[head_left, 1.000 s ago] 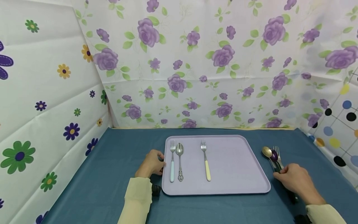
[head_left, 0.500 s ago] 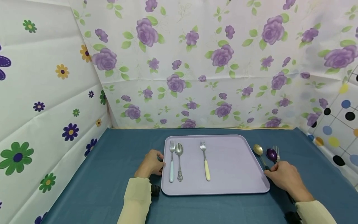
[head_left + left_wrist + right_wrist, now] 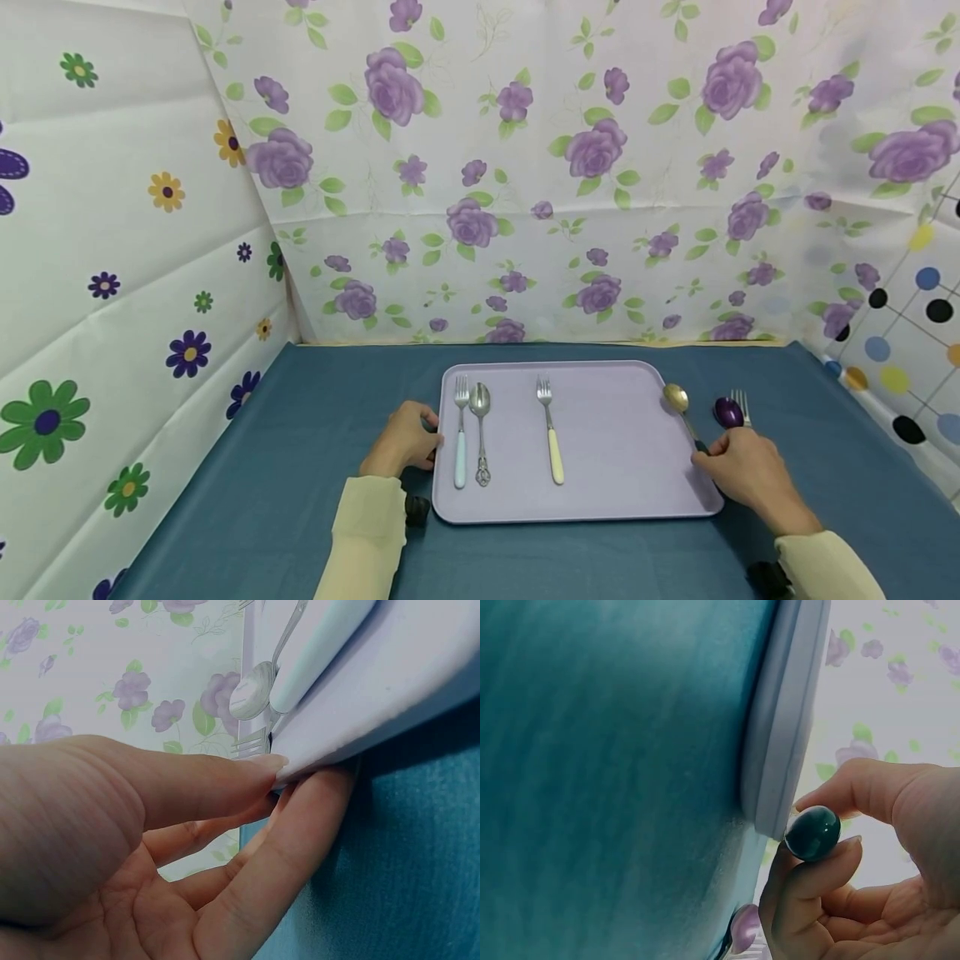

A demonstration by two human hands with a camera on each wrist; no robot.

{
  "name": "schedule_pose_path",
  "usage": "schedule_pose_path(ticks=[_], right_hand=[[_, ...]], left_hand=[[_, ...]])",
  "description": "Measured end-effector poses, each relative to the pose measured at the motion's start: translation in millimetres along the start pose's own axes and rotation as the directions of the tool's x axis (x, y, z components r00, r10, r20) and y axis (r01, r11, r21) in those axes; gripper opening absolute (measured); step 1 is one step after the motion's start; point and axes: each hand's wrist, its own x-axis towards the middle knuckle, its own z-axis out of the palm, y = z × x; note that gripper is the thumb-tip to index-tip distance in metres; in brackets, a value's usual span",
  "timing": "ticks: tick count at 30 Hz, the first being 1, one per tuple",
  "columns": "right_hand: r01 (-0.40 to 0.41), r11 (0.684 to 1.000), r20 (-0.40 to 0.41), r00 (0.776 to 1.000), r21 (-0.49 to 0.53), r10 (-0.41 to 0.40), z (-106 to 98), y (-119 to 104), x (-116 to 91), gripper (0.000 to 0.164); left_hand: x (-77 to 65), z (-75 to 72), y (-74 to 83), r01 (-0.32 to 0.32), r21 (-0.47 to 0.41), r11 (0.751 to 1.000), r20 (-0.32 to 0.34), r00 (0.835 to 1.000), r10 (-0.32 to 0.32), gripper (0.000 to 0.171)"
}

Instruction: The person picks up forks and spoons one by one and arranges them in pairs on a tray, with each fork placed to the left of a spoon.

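My left hand (image 3: 402, 439) holds the left rim of a lilac tray (image 3: 622, 475), thumb above and fingers underneath in the left wrist view. My right hand (image 3: 750, 471) pinches a gold spoon (image 3: 677, 397) by its dark green handle (image 3: 813, 834). The spoon's bowl is over the tray's right edge; whether it touches cannot be told. On the tray lie a fork with a light blue handle (image 3: 461, 458), a silver spoon (image 3: 481, 402) beside it, and a fork with a yellow handle (image 3: 555, 458) nearer the middle.
Right of the tray, a purple spoon (image 3: 727, 412) and a silver fork (image 3: 741, 403) lie on the blue tablecloth (image 3: 345, 375), partly hidden behind my right hand. Flowered sheets (image 3: 525, 167) stand at the back and left, a dotted one (image 3: 907, 333) at the right.
The gold spoon has come away from the purple spoon and fork, moving left to the tray's edge with my right hand. My left hand stays at the rim.
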Motion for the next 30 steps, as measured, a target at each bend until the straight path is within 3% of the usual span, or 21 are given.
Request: schedule_pose_path(ticks=[30], right_hand=[[0.074,0.997,-0.060,0.996,0.030,-0.072,12,-32,6,0.022]], left_hand=[[-1.6,-2.0,3.3,0.008,-0.001,1.000,0.012,1.000,-0.008,0.022]])
